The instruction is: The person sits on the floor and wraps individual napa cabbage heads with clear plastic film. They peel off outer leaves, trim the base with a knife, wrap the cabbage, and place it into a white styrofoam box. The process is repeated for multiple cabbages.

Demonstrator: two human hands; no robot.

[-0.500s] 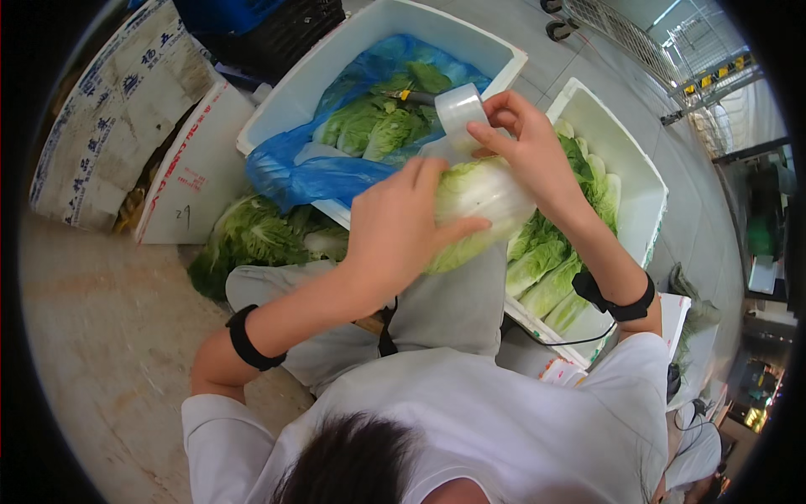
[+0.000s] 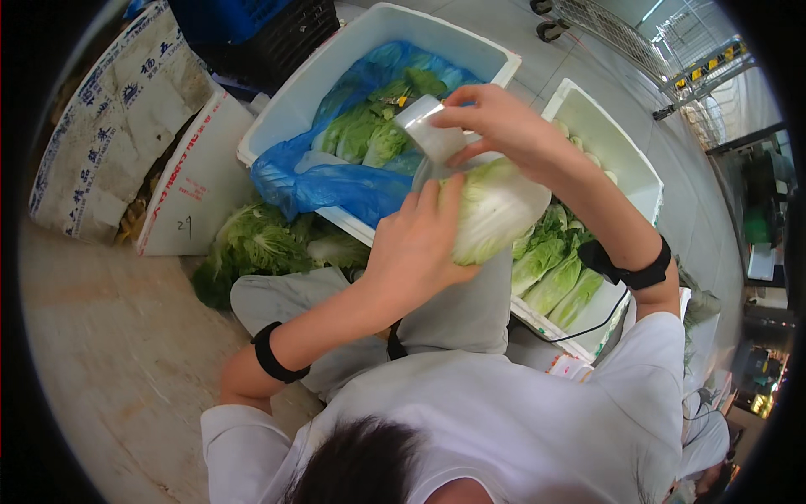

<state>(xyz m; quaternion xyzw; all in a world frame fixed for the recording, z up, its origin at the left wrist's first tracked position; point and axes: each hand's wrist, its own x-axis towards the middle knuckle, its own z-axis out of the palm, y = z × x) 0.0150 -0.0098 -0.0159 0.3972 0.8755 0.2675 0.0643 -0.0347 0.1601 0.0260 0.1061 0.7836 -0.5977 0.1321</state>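
Observation:
A pale napa cabbage (image 2: 502, 208) is held above my knees, its white base toward the right. My left hand (image 2: 422, 239) wraps round its leafy left end, fingers on top and thumb underneath. Just above it, my right hand (image 2: 495, 126) grips a roll of clear film (image 2: 432, 130), thumb and fingers at the roll's right end. A strip of the film hangs from the roll down to the cabbage beside my left fingertips. Behind the hands, a white foam box (image 2: 437, 34) lined with a blue plastic bag (image 2: 336, 181) contains green cabbages (image 2: 365, 130).
At the right, a second foam box (image 2: 625, 147) contains several cabbages (image 2: 554, 277). Loose leaves (image 2: 252, 248) lie on the floor by my left knee. Cartons (image 2: 109, 126) stand at the left, a dark crate (image 2: 264, 50) behind them. A wire cart (image 2: 609, 29) is at the far right.
My right hand has swung the film roll leftward and tilted it over the cabbage. The cabbage has shifted slightly to the right, with my left hand still around it.

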